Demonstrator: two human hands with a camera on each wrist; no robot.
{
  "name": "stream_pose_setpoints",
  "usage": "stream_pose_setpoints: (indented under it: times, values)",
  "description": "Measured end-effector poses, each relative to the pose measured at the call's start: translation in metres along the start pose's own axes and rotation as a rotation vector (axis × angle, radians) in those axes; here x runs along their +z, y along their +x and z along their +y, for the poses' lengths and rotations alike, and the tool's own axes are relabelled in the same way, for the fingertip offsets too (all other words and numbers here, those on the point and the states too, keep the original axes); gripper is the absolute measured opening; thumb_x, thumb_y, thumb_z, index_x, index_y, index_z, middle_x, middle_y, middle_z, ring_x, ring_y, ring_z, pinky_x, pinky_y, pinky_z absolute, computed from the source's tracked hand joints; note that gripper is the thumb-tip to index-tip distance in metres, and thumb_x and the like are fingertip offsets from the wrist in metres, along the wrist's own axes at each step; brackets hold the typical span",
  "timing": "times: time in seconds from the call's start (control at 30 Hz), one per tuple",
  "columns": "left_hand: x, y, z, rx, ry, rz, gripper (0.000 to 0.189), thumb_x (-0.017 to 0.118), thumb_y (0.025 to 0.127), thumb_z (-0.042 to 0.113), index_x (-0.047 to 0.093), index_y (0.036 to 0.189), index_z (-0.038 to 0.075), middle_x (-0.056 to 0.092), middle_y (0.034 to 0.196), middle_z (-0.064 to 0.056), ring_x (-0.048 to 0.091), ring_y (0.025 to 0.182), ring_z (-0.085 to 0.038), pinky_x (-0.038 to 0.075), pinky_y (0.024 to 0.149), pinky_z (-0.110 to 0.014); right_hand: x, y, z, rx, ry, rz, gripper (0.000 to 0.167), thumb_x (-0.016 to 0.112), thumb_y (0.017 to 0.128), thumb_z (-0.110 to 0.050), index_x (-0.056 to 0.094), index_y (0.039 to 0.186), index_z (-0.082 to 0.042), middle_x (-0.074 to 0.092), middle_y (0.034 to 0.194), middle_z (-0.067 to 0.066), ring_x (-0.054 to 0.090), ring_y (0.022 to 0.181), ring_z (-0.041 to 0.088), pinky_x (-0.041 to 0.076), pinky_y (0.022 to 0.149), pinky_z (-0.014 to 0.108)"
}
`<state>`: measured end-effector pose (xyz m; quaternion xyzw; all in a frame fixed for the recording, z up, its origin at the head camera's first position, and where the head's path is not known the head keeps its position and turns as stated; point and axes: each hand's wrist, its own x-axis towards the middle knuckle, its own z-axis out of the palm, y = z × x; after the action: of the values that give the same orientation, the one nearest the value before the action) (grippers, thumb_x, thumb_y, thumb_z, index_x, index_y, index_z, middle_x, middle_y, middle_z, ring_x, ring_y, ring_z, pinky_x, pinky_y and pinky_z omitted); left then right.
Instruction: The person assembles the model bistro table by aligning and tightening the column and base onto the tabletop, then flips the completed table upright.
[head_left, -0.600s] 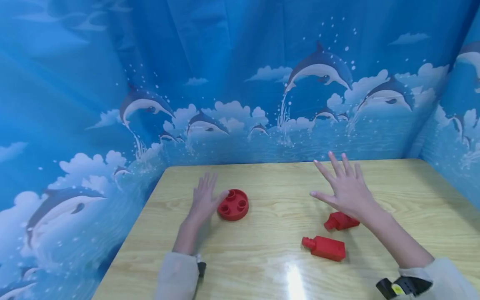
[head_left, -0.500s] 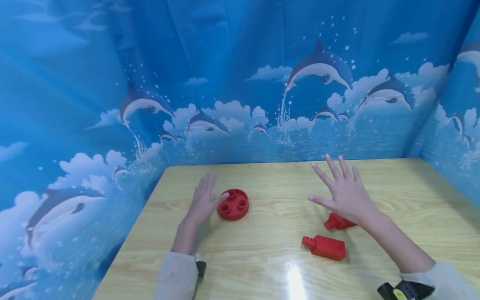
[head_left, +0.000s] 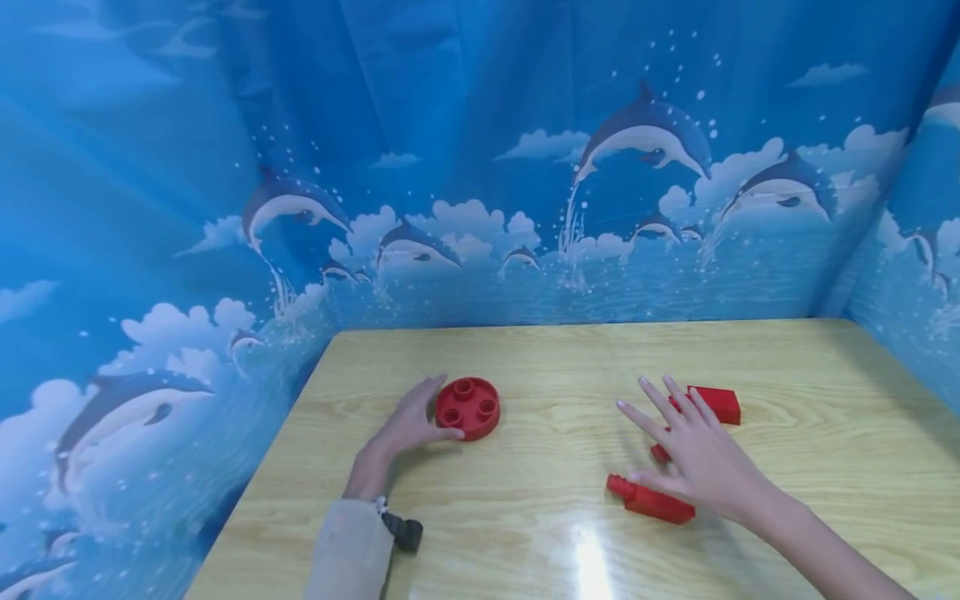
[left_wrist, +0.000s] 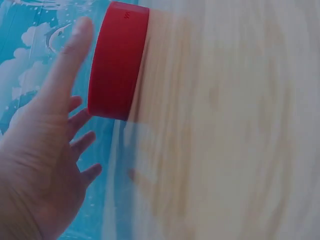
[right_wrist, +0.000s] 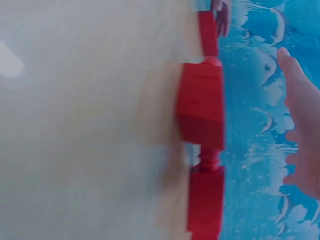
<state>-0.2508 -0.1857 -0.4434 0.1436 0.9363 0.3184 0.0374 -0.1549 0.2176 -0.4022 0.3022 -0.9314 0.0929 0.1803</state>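
Observation:
A round red base with three raised sockets (head_left: 468, 408) lies on the left part of the table. My left hand (head_left: 412, 421) is at its left side, fingers by the far edge and thumb by the near edge. In the left wrist view the base (left_wrist: 119, 62) stands beside the thumb; contact cannot be made out. My right hand (head_left: 701, 458), fingers spread, hovers over red bottle-shaped blocks with ridged necks. The nearest block (head_left: 663, 504) lies partly beneath the thumb. A farther block (head_left: 716, 404) shows behind the fingers; another block (head_left: 660, 454) is mostly hidden by the hand.
The wooden table (head_left: 540, 367) ends at a blue dolphin-print curtain (head_left: 480, 167) at the back, with curtain sides at left and right. A bright reflection lies on the table's front part.
My left thumb has shifted from over the base to its near edge as the hand turned. My right hand has come nearer and lower over the blocks, uncovering the farther one.

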Motion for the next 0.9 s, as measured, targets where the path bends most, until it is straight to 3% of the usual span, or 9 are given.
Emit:
stream_pose_setpoints:
  times: [0.13, 0.27, 0.37, 0.5, 0.67, 0.9]
  values:
    - [0.006, 0.000, -0.006, 0.022, -0.035, -0.002, 0.106, 0.082, 0.059, 0.049, 0.030, 0.144, 0.012, 0.030, 0.145, -0.009, 0.021, 0.133, -0.028, 0.020, 0.105, -0.049, 0.004, -0.018, 0.001, -0.049, 0.030, -0.016, 0.079, 0.066, 0.074, -0.056, 0.042, 0.139, -0.020, 0.025, 0.146, 0.012, 0.022, 0.129, 0.040, 0.007, 0.109, 0.048]
    - [0.010, 0.001, -0.008, 0.019, -0.071, 0.012, 0.106, 0.081, 0.058, 0.050, 0.031, 0.143, 0.011, 0.033, 0.144, -0.008, 0.025, 0.132, -0.026, 0.023, 0.104, -0.049, 0.008, -0.032, 0.003, -0.097, 0.049, -0.016, 0.076, 0.070, 0.070, -0.056, 0.050, 0.133, -0.019, 0.034, 0.142, 0.010, 0.031, 0.125, 0.033, 0.029, 0.100, 0.051]
    - [0.013, 0.001, -0.010, 0.017, -0.092, 0.021, 0.106, 0.081, 0.059, 0.051, 0.031, 0.143, 0.011, 0.034, 0.143, -0.008, 0.028, 0.130, -0.026, 0.025, 0.103, -0.049, 0.010, -0.039, 0.004, -0.099, 0.053, -0.037, 0.073, 0.070, 0.067, -0.060, 0.057, 0.126, -0.019, 0.047, 0.132, 0.008, 0.041, 0.117, 0.027, 0.046, 0.082, 0.052]
    - [0.016, 0.001, -0.011, 0.009, -0.112, 0.030, 0.106, 0.080, 0.059, 0.053, 0.031, 0.143, 0.011, 0.036, 0.141, -0.007, 0.030, 0.129, -0.025, 0.026, 0.103, -0.049, 0.012, -0.045, 0.005, -0.067, 0.058, -0.083, 0.065, 0.067, 0.071, -0.061, 0.061, 0.120, -0.019, 0.057, 0.117, 0.002, 0.050, 0.105, 0.020, 0.050, 0.076, 0.050]
    - [0.019, 0.000, -0.007, 0.026, -0.150, 0.029, 0.105, 0.081, 0.059, 0.050, 0.032, 0.142, 0.009, 0.038, 0.140, -0.007, 0.031, 0.128, -0.025, 0.027, 0.102, -0.048, 0.011, -0.047, 0.006, -0.032, 0.062, -0.140, 0.058, 0.065, 0.075, -0.058, 0.064, 0.116, -0.017, 0.058, 0.108, -0.002, 0.052, 0.096, 0.016, 0.050, 0.076, 0.045]
    - [0.023, -0.005, 0.000, 0.029, -0.174, 0.020, 0.104, 0.081, 0.058, 0.050, 0.033, 0.142, 0.013, 0.039, 0.139, -0.004, 0.031, 0.128, -0.024, 0.027, 0.102, -0.049, 0.007, -0.046, 0.004, 0.039, 0.112, -0.239, 0.057, 0.065, 0.078, -0.053, 0.064, 0.114, -0.010, 0.059, 0.110, 0.009, 0.054, 0.101, 0.031, 0.047, 0.080, 0.053]
